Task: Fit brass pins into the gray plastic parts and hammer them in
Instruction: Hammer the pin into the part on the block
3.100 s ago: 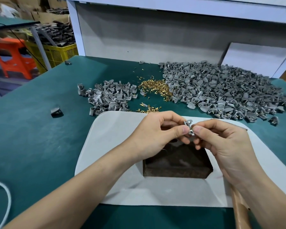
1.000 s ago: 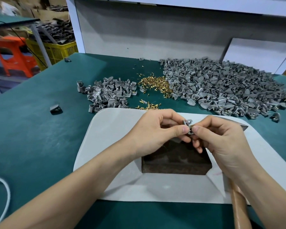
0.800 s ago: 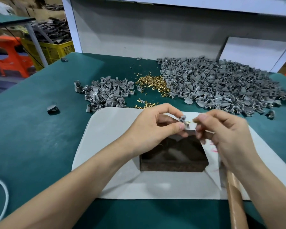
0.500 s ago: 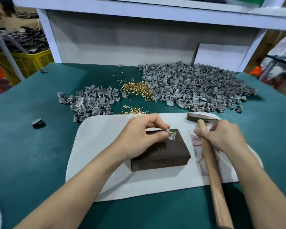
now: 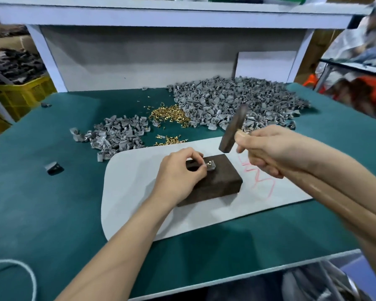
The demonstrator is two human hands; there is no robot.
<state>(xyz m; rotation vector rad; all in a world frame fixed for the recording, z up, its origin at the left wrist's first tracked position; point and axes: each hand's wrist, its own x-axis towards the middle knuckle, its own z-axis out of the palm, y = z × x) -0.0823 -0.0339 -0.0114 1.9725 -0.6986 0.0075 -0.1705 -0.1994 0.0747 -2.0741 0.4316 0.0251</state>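
A small gray plastic part (image 5: 211,165) with a brass pin in it rests on top of a dark brown block (image 5: 219,180). My left hand (image 5: 179,174) pinches the part from the left and holds it on the block. My right hand (image 5: 267,149) grips the wooden handle of a hammer, whose dark metal head (image 5: 233,129) hangs tilted in the air above and to the right of the part. A large heap of gray parts (image 5: 237,101) lies at the back right, a smaller heap (image 5: 117,135) at the left, and loose brass pins (image 5: 171,116) between them.
The block sits on a white mat (image 5: 139,192) with red scribbles, on a green table (image 5: 41,203). A single dark part (image 5: 54,167) lies at the left. A white cord (image 5: 19,270) loops at the near left. A white back panel and shelf frame the far side.
My right hand let go of the part, took the hammer off the mat and raised it. My left hand set the part on the block and keeps holding it.
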